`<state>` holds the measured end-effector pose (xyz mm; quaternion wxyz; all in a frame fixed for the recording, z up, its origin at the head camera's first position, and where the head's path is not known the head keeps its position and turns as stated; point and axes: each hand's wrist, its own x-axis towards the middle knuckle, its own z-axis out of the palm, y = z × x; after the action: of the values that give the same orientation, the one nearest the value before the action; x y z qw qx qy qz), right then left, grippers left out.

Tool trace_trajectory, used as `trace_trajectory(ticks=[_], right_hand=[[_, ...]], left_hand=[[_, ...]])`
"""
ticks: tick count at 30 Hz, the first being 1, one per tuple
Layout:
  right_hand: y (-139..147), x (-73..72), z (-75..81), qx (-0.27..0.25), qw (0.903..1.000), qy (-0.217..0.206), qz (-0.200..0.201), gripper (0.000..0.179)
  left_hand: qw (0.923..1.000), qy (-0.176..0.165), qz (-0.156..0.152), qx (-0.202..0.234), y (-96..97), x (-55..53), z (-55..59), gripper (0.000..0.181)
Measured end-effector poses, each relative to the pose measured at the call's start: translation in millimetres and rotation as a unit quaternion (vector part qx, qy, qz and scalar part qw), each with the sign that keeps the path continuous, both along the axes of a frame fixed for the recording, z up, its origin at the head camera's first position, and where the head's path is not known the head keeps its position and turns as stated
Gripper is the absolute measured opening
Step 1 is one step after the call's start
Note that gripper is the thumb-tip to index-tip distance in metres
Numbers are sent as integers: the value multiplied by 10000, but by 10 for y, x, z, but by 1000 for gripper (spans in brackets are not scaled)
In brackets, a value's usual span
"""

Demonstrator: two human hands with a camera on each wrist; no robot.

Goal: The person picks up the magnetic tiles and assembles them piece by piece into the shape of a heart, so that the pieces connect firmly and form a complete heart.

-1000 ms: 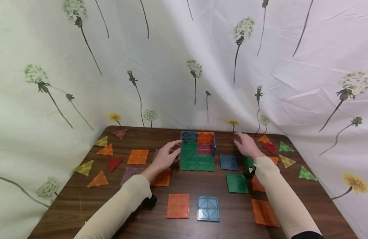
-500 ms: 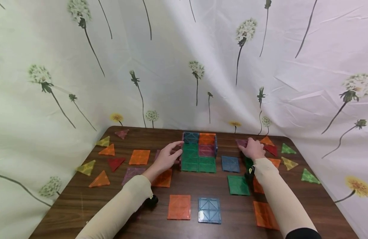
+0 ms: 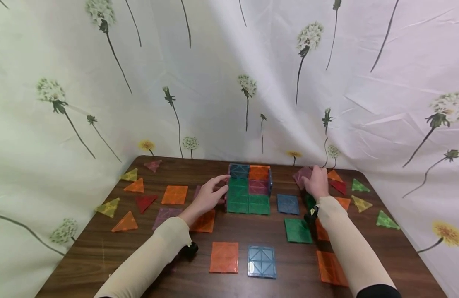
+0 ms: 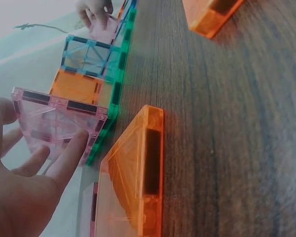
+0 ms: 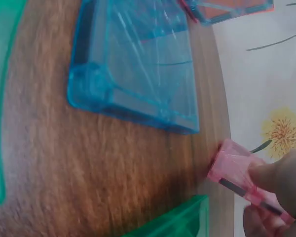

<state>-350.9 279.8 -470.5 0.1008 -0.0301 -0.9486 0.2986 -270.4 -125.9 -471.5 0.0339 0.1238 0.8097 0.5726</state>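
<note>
My left hand (image 3: 207,193) reaches to the left side of a small build of magnetic tiles. Its fingers, nearly straight, rest against an upright pink tile (image 4: 52,116). Green tiles (image 3: 237,203) and a purple one (image 3: 258,187) form the flat base. Standing along the back are a blue tile (image 3: 239,171) and an orange tile (image 3: 259,172); another blue tile (image 3: 270,184) stands on the right. At the back right, my right hand (image 3: 318,183) pinches a pink square magnetic tile (image 5: 232,165) between thumb and fingers, one edge tilted up.
Loose square tiles lie around the build: blue (image 3: 287,204), green (image 3: 298,230), orange (image 3: 224,257) and light blue (image 3: 261,261). Triangular tiles, such as a red one (image 3: 145,202) and a green one (image 3: 386,220), line both table sides. A flowered curtain (image 3: 214,82) hangs behind the table (image 3: 244,229).
My right hand has moved right onto the pink square tile and now grips it, tilting it. The left hand has stayed at the build's left side.
</note>
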Motion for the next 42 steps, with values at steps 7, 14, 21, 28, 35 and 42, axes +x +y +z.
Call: trace_trajectory(ticks=[7, 14, 21, 28, 35, 42], right_hand=[[-5, 34, -3, -138, 9984, 503, 214, 34], [-51, 192, 46, -233, 9955, 724, 557, 26], [-161, 414, 141, -211, 9897, 1094, 904, 22], [-345, 697, 218, -214, 9862, 1009, 1297, 15], [-562, 941, 198, -311, 9828, 903, 1582, 15], [-795, 965, 74, -218, 9811, 742, 1772, 14]], left_hand=[[10000, 49, -57, 21, -7, -22, -19, 44], [10000, 36, -53, -58, 1, -7, -2, 44], [9999, 42, -56, -96, 3, -11, -3, 44], [10000, 54, -22, -61, 8, -19, -26, 43], [10000, 14, -52, -36, -1, -26, -33, 44], [10000, 46, -67, -52, -1, -27, -31, 44]])
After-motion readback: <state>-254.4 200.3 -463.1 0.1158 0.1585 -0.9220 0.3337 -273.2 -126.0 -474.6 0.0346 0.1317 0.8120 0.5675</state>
